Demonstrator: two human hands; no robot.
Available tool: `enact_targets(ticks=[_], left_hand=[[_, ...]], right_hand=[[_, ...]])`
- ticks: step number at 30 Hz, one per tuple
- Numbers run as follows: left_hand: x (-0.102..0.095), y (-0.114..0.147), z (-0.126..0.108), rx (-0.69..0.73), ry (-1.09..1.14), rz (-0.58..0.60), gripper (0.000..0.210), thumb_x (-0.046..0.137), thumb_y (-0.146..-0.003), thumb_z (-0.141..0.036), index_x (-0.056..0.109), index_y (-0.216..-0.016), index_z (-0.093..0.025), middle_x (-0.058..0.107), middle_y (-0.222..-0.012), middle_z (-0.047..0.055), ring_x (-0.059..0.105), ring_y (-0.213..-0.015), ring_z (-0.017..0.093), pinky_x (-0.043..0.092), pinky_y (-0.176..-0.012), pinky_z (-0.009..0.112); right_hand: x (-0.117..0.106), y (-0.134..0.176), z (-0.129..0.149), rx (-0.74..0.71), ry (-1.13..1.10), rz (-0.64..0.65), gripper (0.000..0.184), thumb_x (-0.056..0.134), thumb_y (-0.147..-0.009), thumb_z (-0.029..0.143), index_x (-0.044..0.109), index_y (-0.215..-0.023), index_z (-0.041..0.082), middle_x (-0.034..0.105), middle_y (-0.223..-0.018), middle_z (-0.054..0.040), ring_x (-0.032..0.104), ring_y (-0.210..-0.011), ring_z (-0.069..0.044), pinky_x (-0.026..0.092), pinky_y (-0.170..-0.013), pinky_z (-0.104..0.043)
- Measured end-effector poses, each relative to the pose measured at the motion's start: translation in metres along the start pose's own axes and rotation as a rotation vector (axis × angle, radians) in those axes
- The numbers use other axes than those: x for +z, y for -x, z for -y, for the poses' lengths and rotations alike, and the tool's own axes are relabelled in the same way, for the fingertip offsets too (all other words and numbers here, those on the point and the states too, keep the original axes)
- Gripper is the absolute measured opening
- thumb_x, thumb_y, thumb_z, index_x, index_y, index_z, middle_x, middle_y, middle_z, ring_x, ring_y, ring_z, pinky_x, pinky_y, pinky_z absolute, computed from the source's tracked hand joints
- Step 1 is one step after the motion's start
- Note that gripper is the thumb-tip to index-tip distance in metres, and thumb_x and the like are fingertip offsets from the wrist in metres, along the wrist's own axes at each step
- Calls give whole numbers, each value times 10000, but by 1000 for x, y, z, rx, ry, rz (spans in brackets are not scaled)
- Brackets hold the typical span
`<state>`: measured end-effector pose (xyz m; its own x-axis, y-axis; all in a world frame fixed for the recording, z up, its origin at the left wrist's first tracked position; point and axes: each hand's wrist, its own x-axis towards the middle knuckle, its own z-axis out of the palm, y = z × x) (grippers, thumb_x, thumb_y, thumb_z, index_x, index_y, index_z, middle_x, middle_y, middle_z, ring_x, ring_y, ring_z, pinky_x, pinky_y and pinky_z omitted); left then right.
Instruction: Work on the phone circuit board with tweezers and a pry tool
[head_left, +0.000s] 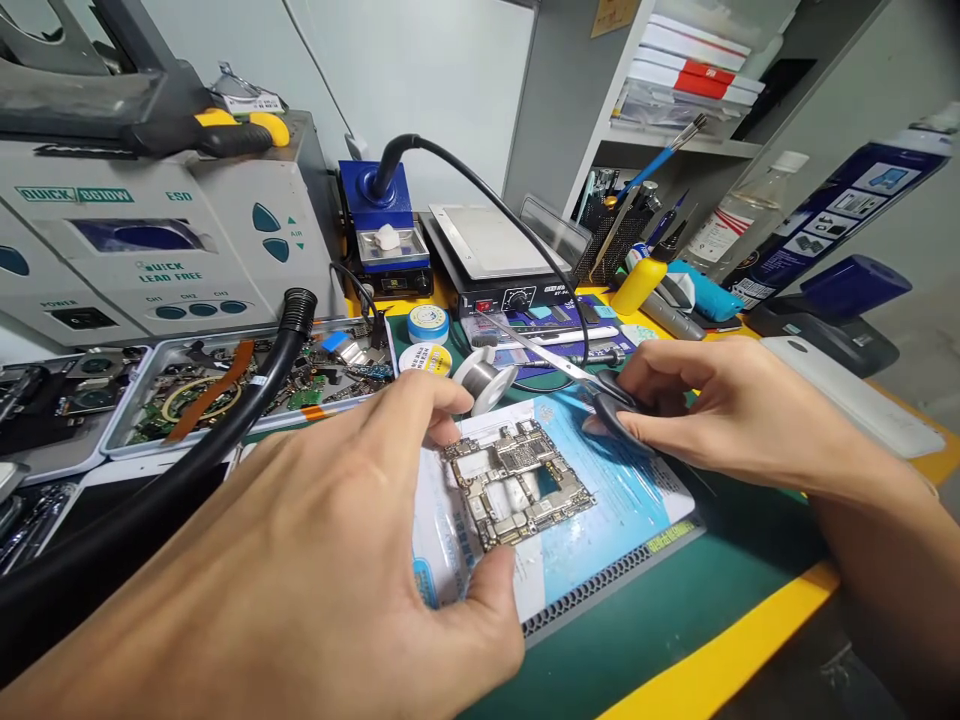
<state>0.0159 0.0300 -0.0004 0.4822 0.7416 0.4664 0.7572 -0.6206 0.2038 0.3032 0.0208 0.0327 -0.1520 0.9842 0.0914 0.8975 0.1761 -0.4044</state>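
Note:
A phone circuit board [521, 482] with rectangular cut-outs lies over a blue-and-white booklet [630, 490]. My left hand [360, 530] grips it from the left, with the thumb at its near edge and the fingertips by its far left corner. In my right hand [697, 400] is a pair of scissors [577, 372] with dark handles, its blades pointing away to the upper left above the booklet. A spool of solder wire [484, 380] sits just beyond my left fingertips.
A hot-air station [172, 230] stands at the left, its black hose [262, 400] crossing a tray of parts [135, 430]. Behind are a heating plate [487, 245], a small blue-lidded tub [428, 324], a yellow bottle [640, 285] and a tool holder [619, 235]. Green mat [675, 620] lies in front.

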Motion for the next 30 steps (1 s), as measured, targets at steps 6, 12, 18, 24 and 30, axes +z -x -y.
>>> enact_targets(ticks=[6, 12, 18, 24, 30], left_hand=[[-1, -4, -5, 96, -11, 31, 570, 611, -651, -371, 524, -1204, -261, 694, -914, 40, 703, -662, 238, 413, -391, 308], [-13, -6, 2, 50, 45, 25, 579, 663, -694, -397, 529, -1249, -298, 691, -950, 14, 679, -660, 190, 501, -451, 294], [-19, -16, 13, 48, 165, 82, 108, 623, -913, -356, 680, -964, -280, 647, -749, -42, 559, -533, 98, 434, -492, 226], [-23, -20, 18, -36, 208, 115, 155, 634, -913, -382, 732, -850, -280, 578, -557, -75, 514, -448, 84, 370, -447, 217], [-25, -23, 24, -188, 266, 220, 274, 574, -929, -422, 726, -747, -284, 645, -606, -49, 569, -528, 109, 381, -503, 235]], right_hand=[[-1, 0, 0, -1, 17, 9, 224, 705, -851, 351, 558, -709, 260, 531, -576, 38, 439, -520, -161, 360, -466, -308], [-2, 2, -1, -50, 62, -2, 222, 683, -870, 361, 554, -730, 247, 550, -599, 32, 453, -528, -158, 359, -484, -309], [-9, 4, -1, -113, 76, 10, 181, 654, -875, 313, 552, -747, 234, 532, -567, 39, 430, -498, -142, 335, -475, -293], [-17, 12, 1, -145, 60, 50, 182, 685, -846, 298, 557, -736, 231, 552, -592, 46, 460, -509, -131, 359, -475, -265], [-20, 18, 8, -173, 120, 75, 150, 705, -767, 237, 573, -696, 229, 516, -562, 60, 435, -501, -119, 349, -461, -244]])
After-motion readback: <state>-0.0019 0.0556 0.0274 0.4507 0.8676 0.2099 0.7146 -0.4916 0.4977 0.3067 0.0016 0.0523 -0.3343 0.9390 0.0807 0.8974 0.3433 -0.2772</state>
